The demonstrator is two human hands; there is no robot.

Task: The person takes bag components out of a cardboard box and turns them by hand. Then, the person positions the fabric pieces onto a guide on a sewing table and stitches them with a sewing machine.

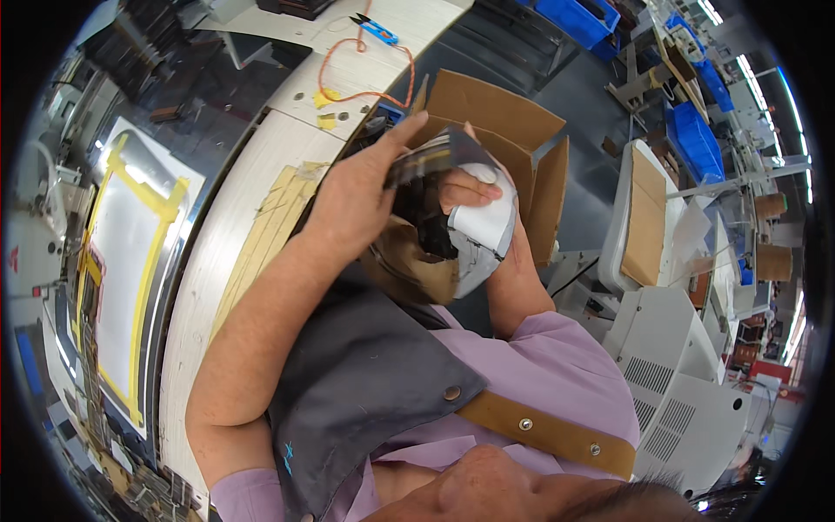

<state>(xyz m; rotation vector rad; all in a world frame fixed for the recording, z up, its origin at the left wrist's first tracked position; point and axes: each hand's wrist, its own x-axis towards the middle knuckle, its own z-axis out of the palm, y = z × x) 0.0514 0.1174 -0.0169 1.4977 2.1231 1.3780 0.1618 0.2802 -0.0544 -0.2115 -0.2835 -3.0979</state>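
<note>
Between my hands is a soft, curved piece in black, brown and white (pixel 419 277), like an unfinished bag; motion blurs it and its exact kind is unclear. On its left edge, my left hand (pixel 352 193) holds the dark flap, one finger stretched upward. My right hand (pixel 470 190) reaches round from the right side, its fingers curled over the white part (pixel 487 222) near the opening. Some fingers of both hands are hidden by the piece. Just beyond it stands an open cardboard box (pixel 496 100).
A pale worktable (pixel 217 252) runs along my left, with cardboard strips (pixel 270 226) on it. Blue thread snips (pixel 376 30) and an orange cord (pixel 326 70) lie at its far end. Farther left is a yellow-taped panel (pixel 143 278). A light-grey machine housing (pixel 670 357) stands right.
</note>
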